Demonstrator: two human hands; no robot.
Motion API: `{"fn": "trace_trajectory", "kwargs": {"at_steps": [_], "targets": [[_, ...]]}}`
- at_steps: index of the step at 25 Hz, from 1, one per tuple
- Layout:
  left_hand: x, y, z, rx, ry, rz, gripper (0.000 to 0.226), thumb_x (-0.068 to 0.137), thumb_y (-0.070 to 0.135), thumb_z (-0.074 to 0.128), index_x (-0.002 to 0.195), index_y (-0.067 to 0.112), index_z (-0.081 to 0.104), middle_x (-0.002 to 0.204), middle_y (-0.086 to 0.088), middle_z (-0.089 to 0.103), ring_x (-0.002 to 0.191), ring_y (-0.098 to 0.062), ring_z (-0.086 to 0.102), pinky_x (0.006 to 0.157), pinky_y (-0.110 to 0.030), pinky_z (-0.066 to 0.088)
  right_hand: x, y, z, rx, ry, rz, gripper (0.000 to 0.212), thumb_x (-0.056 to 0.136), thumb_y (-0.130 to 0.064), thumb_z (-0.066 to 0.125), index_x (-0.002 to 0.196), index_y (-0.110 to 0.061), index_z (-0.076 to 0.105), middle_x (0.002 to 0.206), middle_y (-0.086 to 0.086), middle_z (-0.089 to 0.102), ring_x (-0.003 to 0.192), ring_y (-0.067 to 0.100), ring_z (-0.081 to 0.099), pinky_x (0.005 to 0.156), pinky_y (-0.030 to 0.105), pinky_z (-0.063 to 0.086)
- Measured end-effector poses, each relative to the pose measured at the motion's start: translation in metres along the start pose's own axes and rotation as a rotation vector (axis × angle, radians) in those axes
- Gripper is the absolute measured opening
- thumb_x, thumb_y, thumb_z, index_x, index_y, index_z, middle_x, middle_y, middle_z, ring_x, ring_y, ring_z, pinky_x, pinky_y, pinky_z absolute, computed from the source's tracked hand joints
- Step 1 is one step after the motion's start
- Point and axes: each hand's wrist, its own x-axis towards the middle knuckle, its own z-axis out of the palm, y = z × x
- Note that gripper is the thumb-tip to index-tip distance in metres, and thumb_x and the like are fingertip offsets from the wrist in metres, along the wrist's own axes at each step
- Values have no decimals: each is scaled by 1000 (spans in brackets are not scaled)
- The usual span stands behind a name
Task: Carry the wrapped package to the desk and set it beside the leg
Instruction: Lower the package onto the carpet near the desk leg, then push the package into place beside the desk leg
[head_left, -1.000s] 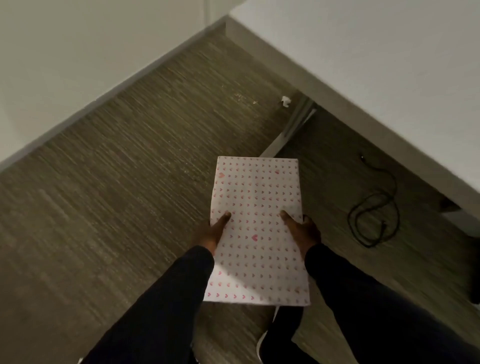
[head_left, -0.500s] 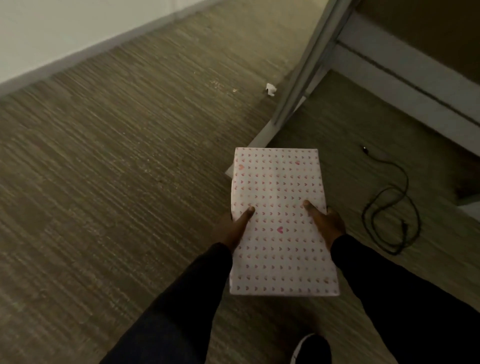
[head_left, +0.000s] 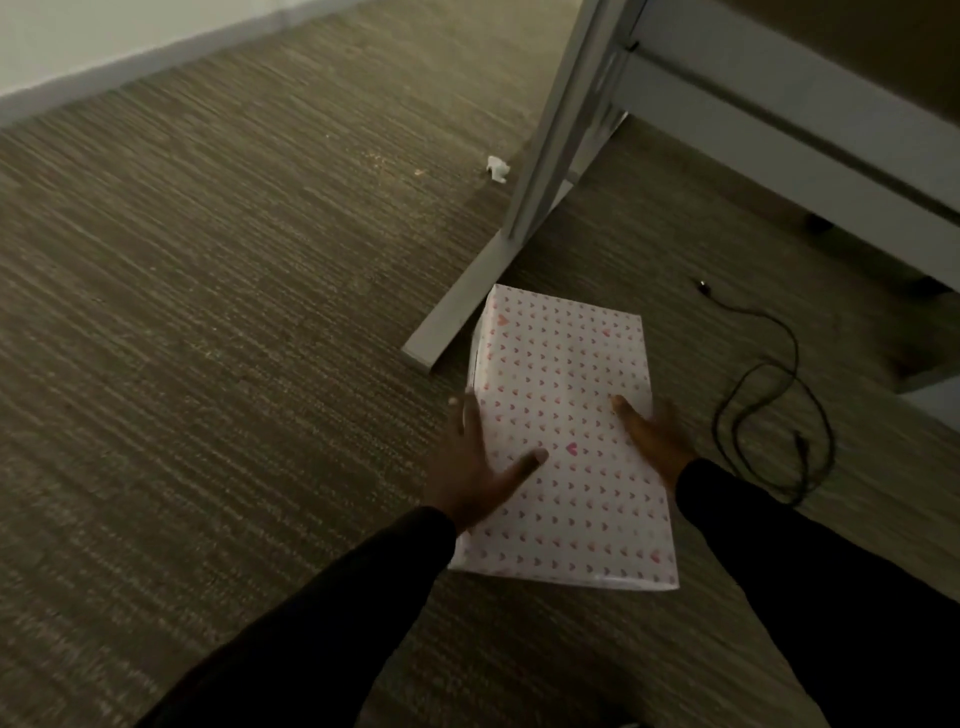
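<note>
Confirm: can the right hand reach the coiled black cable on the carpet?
Probably yes: only bare brown carpet separates right hand and coiled black cable, though it's touching the heart-print wrapped package.

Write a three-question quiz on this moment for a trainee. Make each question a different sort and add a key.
1. True or false: the left hand and the right hand each have a thumb on the top face of the wrapped package.
2. Which thing lies on the carpet to the right of the wrapped package? A) a black cable B) a shoe C) a mug
3. Name the small white thing on the carpet just left of the desk leg.
Key: 1 true; 2 A; 3 a crumpled white scrap.
</note>
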Motion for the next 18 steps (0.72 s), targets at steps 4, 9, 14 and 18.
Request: {"fn": "trace_trajectory", "kwargs": {"at_steps": [4,9,14,18], "targets": [[-20,-39,0,800,-112,707,132,65,100,44,164,28,-6,171,-16,-15,157,-39,-13,120,-72,-1,8,13,15,-655,74,-415,96,88,-81,32,160,-31,-9,171,8,-11,156,39,1,121,61,11],[-4,-44,11,976,-232,775,122,74,86,51,164,27,-6,170,-20,-11,154,-46,-12,115,-71,-13,38,19,17,-812,59,-503,89,86,-82,19,158,-41,-15,167,2,-26,153,43,-16,121,64,2],[37,-15,21,1015,-222,693,115,80,83,49,163,29,-10,169,-19,-18,153,-44,-19,117,-69,-16,81,-21,5,-892,93,-467,85,90,-78,16,159,-37,-11,169,6,-22,154,41,-13,123,64,3],[72,15,34,1067,-220,653,113,83,82,47,162,28,-14,168,-18,-23,153,-44,-20,117,-67,-18,101,-46,1,-909,122,-404,79,97,-70,23,161,-33,-5,169,9,-17,155,42,-8,123,63,5]]}}
